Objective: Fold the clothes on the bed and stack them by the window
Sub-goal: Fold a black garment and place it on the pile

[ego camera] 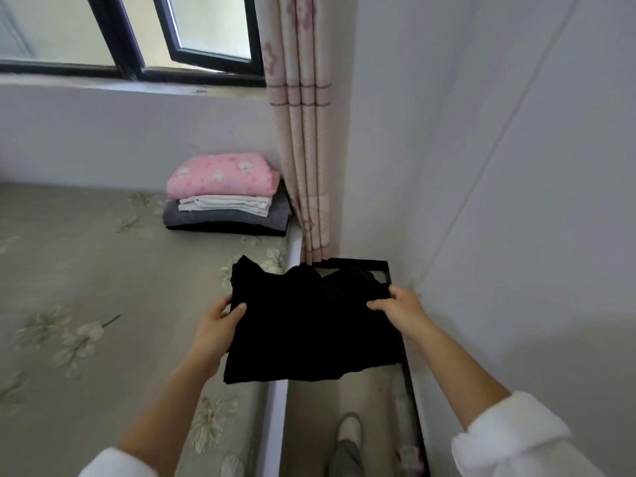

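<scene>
Lies open across the bed left of and before the folded stack. Closes off behind at the wall and rightward at the curtain, just beside the stack. Narrows between bed edge and black rack.

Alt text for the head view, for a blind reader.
Left hand and right hand grip a folded black garment over the bed edge. A pile of folded clothes, pink on top, lies below the window beside the curtain.

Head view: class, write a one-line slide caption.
Left hand and right hand hold a black garment, short of the stack under the window.
</scene>
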